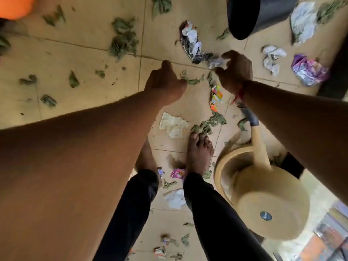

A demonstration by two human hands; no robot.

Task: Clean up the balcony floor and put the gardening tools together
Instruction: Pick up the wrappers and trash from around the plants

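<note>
Between the fingers of the left hand (165,81) and of the right hand (235,70) the floor (196,69) is bare, so a hand can pass. Beyond the right fingers, which pinch a crumpled paper (217,62), a black bucket (258,16) stands in the way. Behind them, under the forearm, a watering can (267,189) blocks.

Soft, even daylight on the tiled floor (84,53); faint shadows. Motion blur smears the beige stool (263,200); wide-angle distortion stretches the frame edges.
</note>
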